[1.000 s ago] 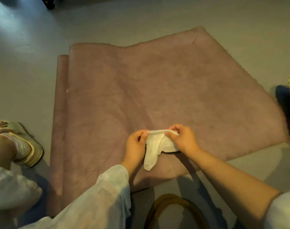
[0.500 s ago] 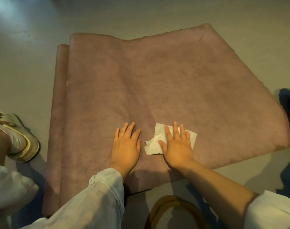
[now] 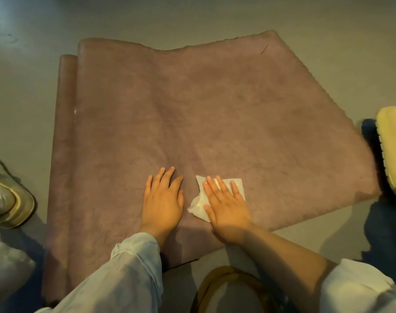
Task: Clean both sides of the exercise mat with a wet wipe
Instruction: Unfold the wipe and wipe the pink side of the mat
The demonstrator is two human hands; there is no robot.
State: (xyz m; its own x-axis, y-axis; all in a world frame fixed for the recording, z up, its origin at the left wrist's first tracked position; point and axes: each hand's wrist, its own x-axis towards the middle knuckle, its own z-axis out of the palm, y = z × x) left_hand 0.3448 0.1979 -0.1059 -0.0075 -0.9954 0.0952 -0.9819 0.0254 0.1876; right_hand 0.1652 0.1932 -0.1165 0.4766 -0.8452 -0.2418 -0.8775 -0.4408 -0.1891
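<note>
Pressing down with my right hand, I had the wet wipe pinned flat against the exercise mat. My fingers lay straight and slightly spread across the wipe, curled round nothing. The white wipe showed beyond my fingertips and bunched out in a crumpled corner beside my thumb, on the side toward my other hand. It sat on the near part of the mat, close to the edge nearest me.

My left hand rested palm-down on the bare mat just beside the wipe, not touching it, its fingers straight and close together, holding nothing. A pale sleeve covered that arm to the wrist, while my right forearm was bare up to a white sleeve at the elbow.

The mat was a dusty mauve, lying on the grey floor. Its left side was doubled over, so a second layer showed as a narrow strip along that edge. The far edge looked wavy, and the right edge ran off at an angle.

A sandal stood on the floor to the left of the mat, and a yellowish shoe sat by its right corner.
</note>
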